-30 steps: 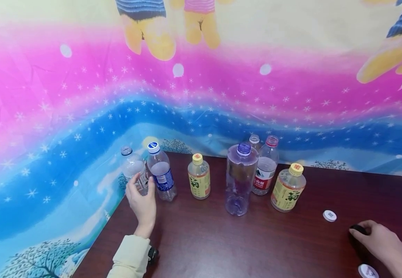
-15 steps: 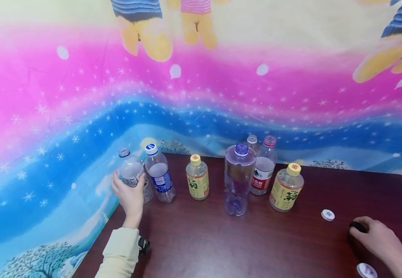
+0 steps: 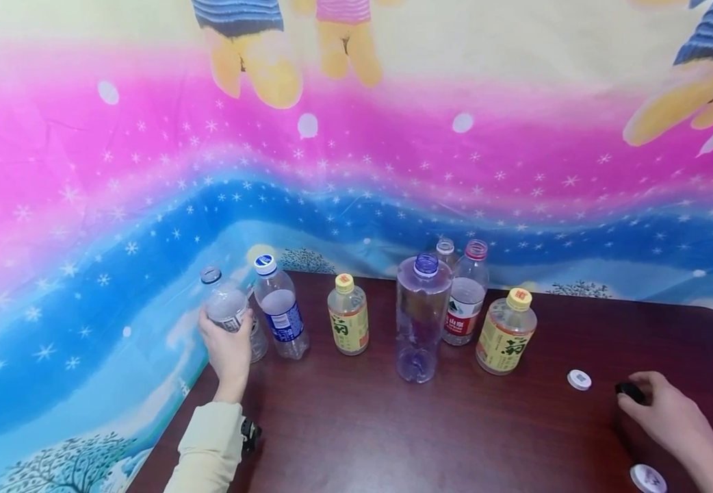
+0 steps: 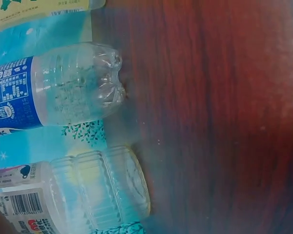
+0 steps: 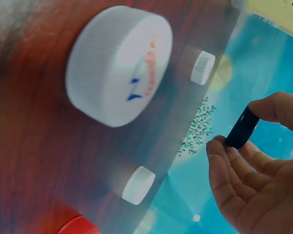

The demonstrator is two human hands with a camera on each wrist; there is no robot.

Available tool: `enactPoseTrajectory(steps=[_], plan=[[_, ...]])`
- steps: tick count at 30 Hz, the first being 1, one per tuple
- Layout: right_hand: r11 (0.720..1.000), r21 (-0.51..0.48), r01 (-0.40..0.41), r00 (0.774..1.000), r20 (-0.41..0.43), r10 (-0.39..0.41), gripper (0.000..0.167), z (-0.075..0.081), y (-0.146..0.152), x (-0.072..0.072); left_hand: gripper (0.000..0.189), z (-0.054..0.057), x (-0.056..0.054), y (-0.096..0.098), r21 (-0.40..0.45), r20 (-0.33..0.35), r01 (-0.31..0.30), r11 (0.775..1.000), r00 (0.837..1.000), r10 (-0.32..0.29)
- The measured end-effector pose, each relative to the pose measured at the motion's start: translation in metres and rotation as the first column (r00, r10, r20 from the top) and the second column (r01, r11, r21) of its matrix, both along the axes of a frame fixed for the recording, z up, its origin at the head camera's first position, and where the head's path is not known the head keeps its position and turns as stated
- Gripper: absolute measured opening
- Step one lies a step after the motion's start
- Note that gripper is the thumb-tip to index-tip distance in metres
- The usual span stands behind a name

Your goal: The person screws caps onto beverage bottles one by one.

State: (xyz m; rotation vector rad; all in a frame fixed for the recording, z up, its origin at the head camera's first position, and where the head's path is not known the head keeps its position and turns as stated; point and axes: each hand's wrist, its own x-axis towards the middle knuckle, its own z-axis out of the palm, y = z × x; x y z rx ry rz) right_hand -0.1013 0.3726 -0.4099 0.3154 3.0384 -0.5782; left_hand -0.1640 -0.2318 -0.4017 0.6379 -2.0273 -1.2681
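Observation:
At the table's left, my left hand [image 3: 227, 346] grips an uncapped clear bottle [image 3: 226, 301], its fingers and thumb around the labelled middle. In the left wrist view the bottle [image 4: 93, 190] has a pale label with a barcode, and only a bit of the hand shows at the edge. Right beside it stands a bottle [image 3: 281, 318] with a blue label and white cap. My right hand [image 3: 670, 414] pinches a black bottle cap [image 5: 242, 127] between thumb and fingers, over the table's right side. A white cap [image 3: 579, 379] lies a little left of that hand.
Along the back stand two yellow-labelled bottles [image 3: 349, 318] with yellow caps, an uncapped purple bottle [image 3: 421, 329], and uncapped clear ones, one with a red label [image 3: 464, 318]. More white caps [image 5: 119, 68] and a red cap [image 5: 79, 227] lie near the right hand. A printed cloth hangs behind.
My left hand has moved left and closed around the clear bottle, which has shifted slightly left. The right hand has raised the black cap a little.

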Motion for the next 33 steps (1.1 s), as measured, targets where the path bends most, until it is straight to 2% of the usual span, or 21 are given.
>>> enactPoseTrajectory(steps=[3, 6, 11, 15, 20, 26, 29, 33], plan=[[1.000, -0.015, 0.022, 1.000, 0.000, -0.022, 0.049, 0.006, -0.004, -0.001, 0.084, -0.001, 0.006, -0.001, 0.013, -0.004, -0.006, 1.000, 1.000, 0.006], [1.000, -0.013, -0.005, 1.000, -0.027, 0.005, 0.045, 0.012, -0.007, -0.002, 0.085, -0.002, 0.016, -0.001, 0.009, 0.009, -0.017, 1.000, 1.000, 0.016], [0.999, 0.013, -0.051, 0.990, -0.129, 0.053, 0.040, 0.023, -0.015, -0.002, 0.087, -0.001, 0.037, 0.002, -0.030, 0.009, -0.040, 0.999, 0.999, 0.040], [0.999, 0.011, -0.046, 0.977, -0.208, 0.047, 0.043, 0.034, -0.028, 0.002, 0.085, 0.003, 0.054, 0.012, -0.067, 0.005, -0.040, 0.997, 0.999, 0.040], [0.999, -0.046, -0.020, 0.958, -0.286, 0.007, 0.047, 0.054, -0.052, 0.009, 0.083, 0.010, 0.071, 0.031, -0.101, 0.010, -0.011, 0.995, 1.000, 0.012], [0.993, -0.095, -0.069, 0.914, -0.404, 0.025, 0.042, 0.075, -0.083, 0.018, 0.081, 0.016, 0.084, 0.059, -0.187, 0.028, 0.036, 0.982, 0.999, -0.031], [0.988, -0.096, -0.118, 0.877, -0.476, 0.058, 0.038, 0.084, -0.098, 0.019, 0.081, 0.017, 0.088, 0.075, -0.230, 0.053, 0.087, 0.969, 0.996, -0.077], [0.978, -0.102, -0.179, 0.821, -0.564, 0.091, 0.035, 0.094, -0.120, 0.018, 0.081, 0.017, 0.091, 0.100, -0.267, 0.062, 0.186, 0.945, 0.982, -0.176]])
